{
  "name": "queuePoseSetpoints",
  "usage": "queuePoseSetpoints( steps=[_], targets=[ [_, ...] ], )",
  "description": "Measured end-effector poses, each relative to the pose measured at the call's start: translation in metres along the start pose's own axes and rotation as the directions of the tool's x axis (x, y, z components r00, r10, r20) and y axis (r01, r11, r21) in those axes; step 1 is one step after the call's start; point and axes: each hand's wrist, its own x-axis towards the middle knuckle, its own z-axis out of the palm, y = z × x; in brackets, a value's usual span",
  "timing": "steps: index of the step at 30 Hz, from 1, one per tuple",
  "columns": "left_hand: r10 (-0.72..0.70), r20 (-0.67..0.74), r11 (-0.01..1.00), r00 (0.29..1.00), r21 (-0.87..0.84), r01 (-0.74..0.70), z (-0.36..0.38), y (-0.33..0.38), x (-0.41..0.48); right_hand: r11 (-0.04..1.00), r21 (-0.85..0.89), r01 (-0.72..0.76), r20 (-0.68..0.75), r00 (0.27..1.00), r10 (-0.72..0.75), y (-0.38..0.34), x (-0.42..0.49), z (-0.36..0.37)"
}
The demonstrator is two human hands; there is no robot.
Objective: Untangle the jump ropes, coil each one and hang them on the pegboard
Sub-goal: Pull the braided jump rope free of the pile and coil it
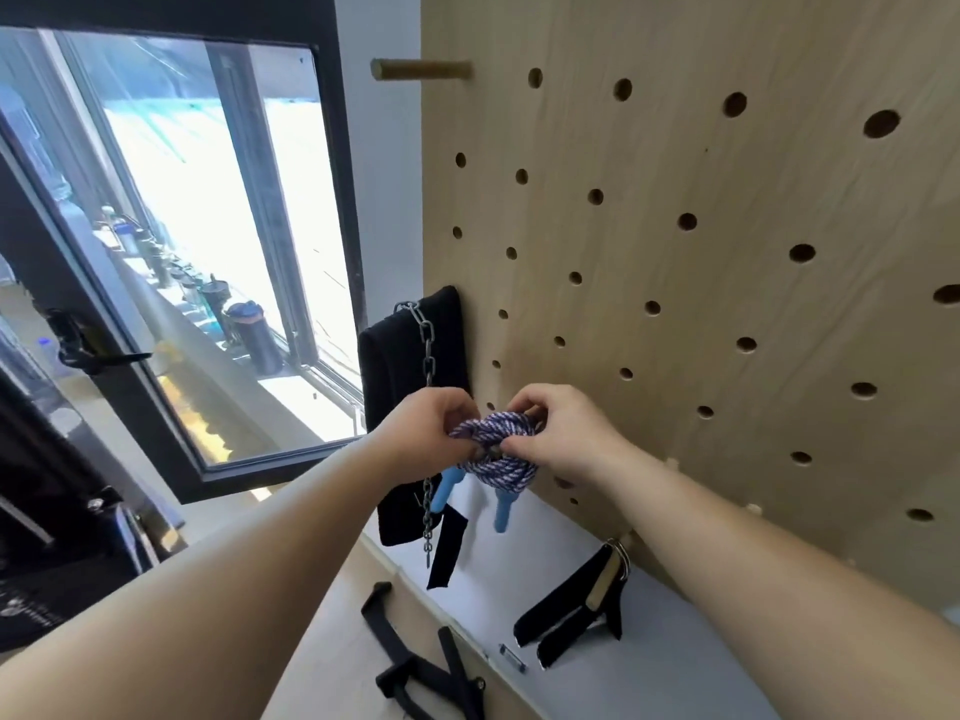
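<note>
Roughly at the centre of the view, a coiled purple-and-white jump rope (493, 436) is held close against the lower left part of the wooden pegboard (675, 304). The coil is gripped from both sides. At its 9 o'clock edge it is pinched by the curled fingers and thumb of the left hand (421, 433); at its 3 o'clock edge it is pinched by the thumb and bent fingers of the right hand (563, 433). Both hands are closed onto the rope strands. Two light blue handles (441, 491) are seen hanging below the coil, one at about 7 o'clock and the other handle (503, 514) at about 6 o'clock. A small dark spot is seen at the middle of the coil; whether it is a peg cannot be told.

A bare wooden peg (421, 70) is set in the board well above the hands, at about 12 o'clock. At 10 o'clock of the coil, just beside the board's left edge, a black padded belt (410, 345) is hung, and a metal chain (428, 356) is draped down it, partly hidden behind the left hand. At 5 o'clock, black straps with a wooden grip (571, 610) are hung low on the board. At 6 o'clock, black bar handles (415, 672) are laid on a pale surface. The 9 o'clock side is filled by a black-framed window (208, 226).
</note>
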Motion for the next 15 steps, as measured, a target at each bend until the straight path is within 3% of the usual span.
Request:
queuePoseSetpoints(
  steps=[6,9,13,15],
  targets=[
    [-0.047,-0.129,0.978,0.99,0.198,0.073,0.007,-0.01,-0.003,0.993,-0.105,0.063,-0.025,0.998,-0.066,0.002,0.006,0.003],
    [-0.045,-0.097,0.992,0.994,0.112,0.056,0.014,-0.018,-0.006,0.982,-0.169,0.083,-0.047,0.995,-0.092,0.0,0.009,0.003],
    [-0.057,-0.235,0.994,0.97,0.079,0.078,0.026,-0.014,-0.002,0.979,-0.188,0.076,-0.106,0.99,-0.097,0.009,0.011,-0.002],
    [-0.136,-0.21,0.985,0.968,-0.13,0.11,0.031,-0.005,0.004,0.965,-0.246,0.087,-0.166,0.978,-0.13,0.015,0.012,-0.006]
  ],
)
